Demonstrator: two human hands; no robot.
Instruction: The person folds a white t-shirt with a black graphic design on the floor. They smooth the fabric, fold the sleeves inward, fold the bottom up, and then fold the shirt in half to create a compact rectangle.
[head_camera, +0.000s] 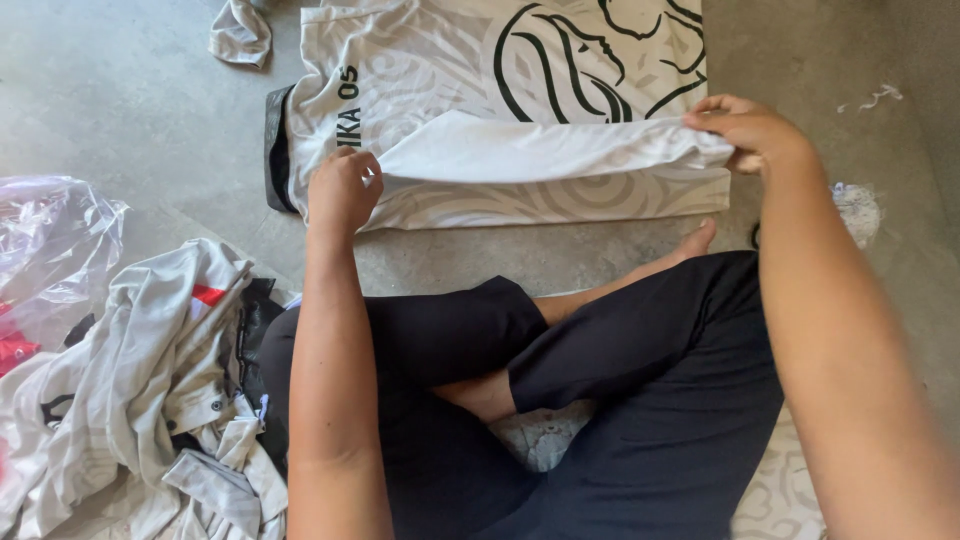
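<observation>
**Grey concrete floor and what lies on it**

The floor (130, 110) carries a white shirt (480, 70) with black swirls, spread flat. A heap of pale garments (140, 400) lies at the left beside clear plastic wrap (50, 240), and a small white cloth (240, 32) lies near the shirt's corner.

White patterned shirt (500, 110) flat on floor, hem lifted.
</observation>
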